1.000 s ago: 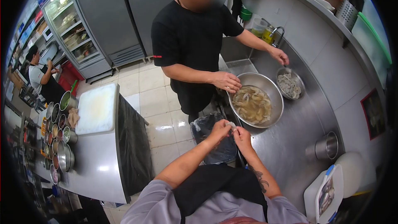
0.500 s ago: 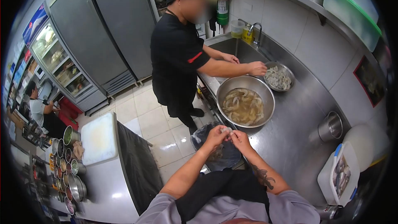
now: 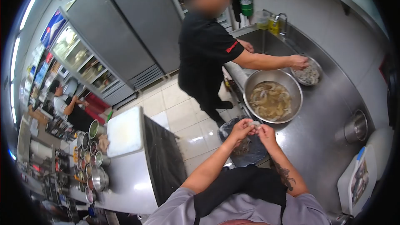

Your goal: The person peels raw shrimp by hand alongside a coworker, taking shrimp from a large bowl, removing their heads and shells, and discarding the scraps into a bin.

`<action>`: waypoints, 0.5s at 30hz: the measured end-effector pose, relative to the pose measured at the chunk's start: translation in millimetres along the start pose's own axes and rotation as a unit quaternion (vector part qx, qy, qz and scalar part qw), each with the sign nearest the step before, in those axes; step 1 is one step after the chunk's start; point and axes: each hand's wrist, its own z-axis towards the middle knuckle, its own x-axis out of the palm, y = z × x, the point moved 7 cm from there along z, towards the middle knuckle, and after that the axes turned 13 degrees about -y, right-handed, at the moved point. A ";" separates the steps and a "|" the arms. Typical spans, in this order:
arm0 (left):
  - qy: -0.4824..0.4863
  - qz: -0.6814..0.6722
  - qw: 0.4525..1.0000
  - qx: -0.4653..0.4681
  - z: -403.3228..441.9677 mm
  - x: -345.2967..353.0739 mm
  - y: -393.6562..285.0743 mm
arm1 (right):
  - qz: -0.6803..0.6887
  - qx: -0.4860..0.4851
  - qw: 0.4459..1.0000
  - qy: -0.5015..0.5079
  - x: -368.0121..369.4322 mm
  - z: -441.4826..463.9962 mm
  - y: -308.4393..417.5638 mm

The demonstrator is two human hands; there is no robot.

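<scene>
In the head view my left hand (image 3: 241,130) and my right hand (image 3: 266,134) are close together, fingers pinched on a small greyish shrimp (image 3: 255,123). They hold it above a bin lined with a dark bag (image 3: 259,155), where some scraps lie. Just beyond my hands stands a large steel bowl (image 3: 296,107) with unpeeled shrimp (image 3: 268,102) in cloudy brownish liquid. Behind it is a smaller steel bowl (image 3: 320,75) of pale shrimp, with a co-worker's hand (image 3: 299,61) over its near rim.
A co-worker in black (image 3: 204,54) stands by the sink (image 3: 266,41). The steel counter (image 3: 321,141) on my right bears a metal pot (image 3: 355,127) and a white container (image 3: 354,179). At left, a cutting board (image 3: 125,131) lies on another counter beside several small containers.
My view has turned left, so everything sits further right in the picture. My hands still pinch the shrimp over the bin. The co-worker's arm stays stretched toward the smaller bowl.
</scene>
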 end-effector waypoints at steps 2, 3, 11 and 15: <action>0.000 -0.022 1.000 0.011 -3.0 3.3 -4.9 | -0.046 -0.005 0.999 0.005 -2.9 -0.2 0.7; 0.009 -0.030 0.999 0.010 -0.7 4.4 -3.4 | -0.066 -0.002 0.998 0.002 -2.8 -0.8 9.0; -0.067 0.001 0.998 0.001 0.6 -6.0 -3.1 | -0.076 -0.041 0.996 -0.010 1.2 -2.2 15.0; -0.105 0.020 0.993 0.045 6.4 -19.6 -0.5 | -0.042 0.008 0.999 -0.021 2.0 -0.9 11.1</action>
